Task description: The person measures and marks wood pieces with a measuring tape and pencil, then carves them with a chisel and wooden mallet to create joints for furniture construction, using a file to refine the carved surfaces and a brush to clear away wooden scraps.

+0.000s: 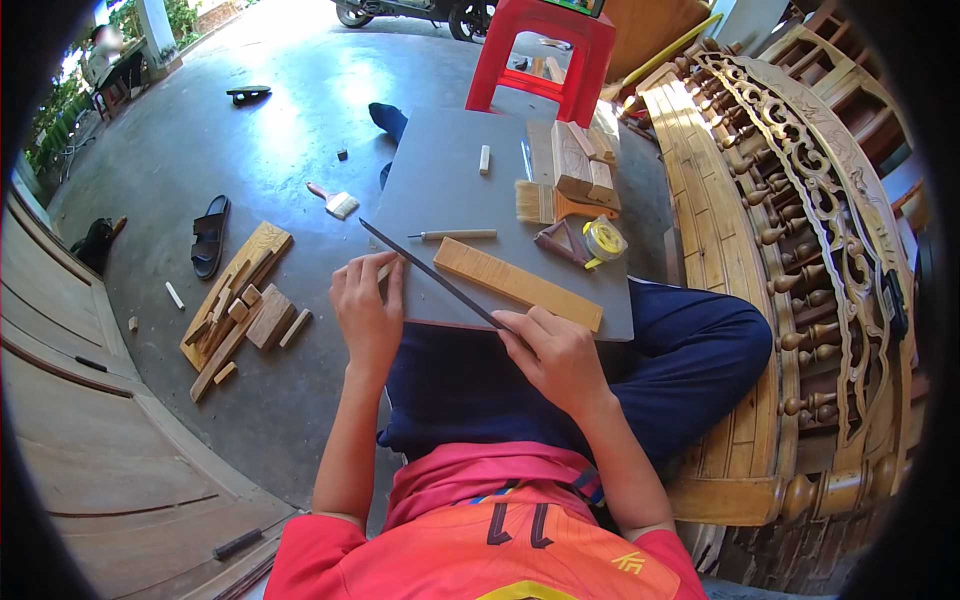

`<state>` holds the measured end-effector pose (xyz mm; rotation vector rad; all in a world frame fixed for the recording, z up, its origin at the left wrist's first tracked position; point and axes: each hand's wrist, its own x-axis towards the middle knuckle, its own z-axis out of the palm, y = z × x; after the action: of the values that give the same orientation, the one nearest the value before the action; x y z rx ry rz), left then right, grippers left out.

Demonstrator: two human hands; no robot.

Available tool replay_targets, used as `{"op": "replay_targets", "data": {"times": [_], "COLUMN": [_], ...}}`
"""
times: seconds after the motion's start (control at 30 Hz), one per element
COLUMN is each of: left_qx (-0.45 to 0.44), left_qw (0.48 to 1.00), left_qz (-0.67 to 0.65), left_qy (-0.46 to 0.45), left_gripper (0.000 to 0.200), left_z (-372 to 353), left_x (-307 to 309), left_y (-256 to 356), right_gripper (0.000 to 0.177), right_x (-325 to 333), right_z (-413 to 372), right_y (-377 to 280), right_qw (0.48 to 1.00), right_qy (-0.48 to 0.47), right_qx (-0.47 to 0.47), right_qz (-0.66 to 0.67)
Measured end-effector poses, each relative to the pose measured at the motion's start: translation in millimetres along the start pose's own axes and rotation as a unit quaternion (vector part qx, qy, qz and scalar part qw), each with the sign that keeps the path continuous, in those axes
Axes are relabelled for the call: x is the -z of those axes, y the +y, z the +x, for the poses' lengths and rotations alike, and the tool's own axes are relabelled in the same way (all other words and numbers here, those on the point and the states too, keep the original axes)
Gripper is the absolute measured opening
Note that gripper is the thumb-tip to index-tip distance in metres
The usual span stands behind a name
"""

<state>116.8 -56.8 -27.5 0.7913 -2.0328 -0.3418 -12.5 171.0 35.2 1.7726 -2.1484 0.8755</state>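
Observation:
A long, thin dark file slants across the grey board on my lap. My right hand is closed on its near end, and its far tip points up and to the left. My left hand is closed at the board's left edge, beside the file. Its fingers are pinched together around something small, mostly hidden. Just right of the file lies a flat yellowish wooden strip. Beyond it rests a thin wooden-handled tool with a dark point.
Wood blocks, a wide brush and a tape measure sit on the board's right side. Wood offcuts, a sandal and a paintbrush lie on the floor. A carved wooden bench stands right; a red stool ahead.

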Motion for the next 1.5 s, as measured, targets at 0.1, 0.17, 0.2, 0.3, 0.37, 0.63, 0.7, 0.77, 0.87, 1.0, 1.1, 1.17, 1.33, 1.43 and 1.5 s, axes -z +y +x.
{"op": "replay_targets", "data": {"times": [0.1, 0.17, 0.2, 0.3, 0.37, 0.63, 0.7, 0.77, 0.87, 1.0, 1.1, 1.17, 1.33, 1.43, 1.5], "left_qx": [0.000, 0.000, -0.002, -0.004, -0.003, -0.003, -0.004, -0.003, -0.002, -0.002, -0.002, -0.003, -0.002, -0.004, -0.005], "left_qw": [1.000, 1.000, 1.000, 1.000, 1.000, 1.000, 1.000, 1.000, 1.000, 1.000, 1.000, 1.000, 1.000, 1.000, 1.000], "left_qz": [0.002, 0.002, 0.004, 0.009, 0.008, 0.007, 0.003, -0.002, 0.001, 0.001, 0.001, -0.001, 0.000, 0.003, 0.003], "left_qy": [0.001, 0.002, 0.002, 0.003, 0.002, -0.001, -0.001, -0.002, 0.000, 0.000, -0.002, -0.004, -0.001, 0.001, 0.000], "left_gripper": [0.015, 0.015, 0.014, 0.013, 0.013, 0.013, 0.013, 0.013, 0.013, 0.013, 0.013, 0.013, 0.013, 0.013, 0.013], "left_z": [0.3, -0.1, -0.3, -0.8, -0.6, -0.8, -0.5, -0.1, -0.4, -0.3, -0.1, -0.2, 0.0, -0.5, 0.0], "left_x": [0.0, -1.5, -2.2, -2.7, -2.4, -1.8, -1.6, -1.2, -1.8, -2.0, -1.4, -0.9, -1.2, -2.5, -2.1], "left_y": [0.1, -1.3, -2.0, -3.8, -3.0, -2.2, -2.3, -2.0, -1.8, -1.7, -2.6, -1.9, -2.0, -2.7, -2.8], "right_gripper": [0.022, 0.022, 0.022, 0.021, 0.021, 0.019, 0.019, 0.019, 0.019, 0.019, 0.019, 0.019, 0.020, 0.021, 0.020], "right_x": [-1.0, -1.9, -2.0, -2.0, 1.0, -2.6, -3.9, -3.3, 1.1, 1.6, -3.9, -6.5, -1.1, -1.7, -5.2], "right_z": [1.7, 4.7, 5.5, 6.2, 4.9, 8.4, 9.5, 9.3, 6.7, 7.3, 11.4, 12.2, 5.4, 4.6, 7.1], "right_y": [-1.6, -2.8, -2.7, -3.0, -3.4, -5.2, -5.0, -5.9, -7.0, -5.9, -4.0, -4.3, -5.6, -4.1, -2.4], "right_qw": [1.000, 1.000, 1.000, 1.000, 1.000, 1.000, 1.000, 1.000, 1.000, 1.000, 1.000, 0.999, 1.000, 1.000, 1.000], "right_qy": [0.003, 0.004, 0.003, -0.002, -0.006, 0.008, 0.011, 0.012, 0.008, 0.004, 0.010, 0.020, -0.001, -0.005, -0.005], "right_qx": [0.003, 0.004, 0.003, -0.003, -0.011, -0.008, -0.003, -0.002, -0.008, 0.001, 0.011, 0.013, 0.015, 0.017, 0.021], "right_qz": [0.002, 0.007, 0.004, -0.002, -0.001, 0.029, 0.028, 0.026, 0.013, 0.009, 0.017, 0.028, -0.010, -0.011, -0.008]}}
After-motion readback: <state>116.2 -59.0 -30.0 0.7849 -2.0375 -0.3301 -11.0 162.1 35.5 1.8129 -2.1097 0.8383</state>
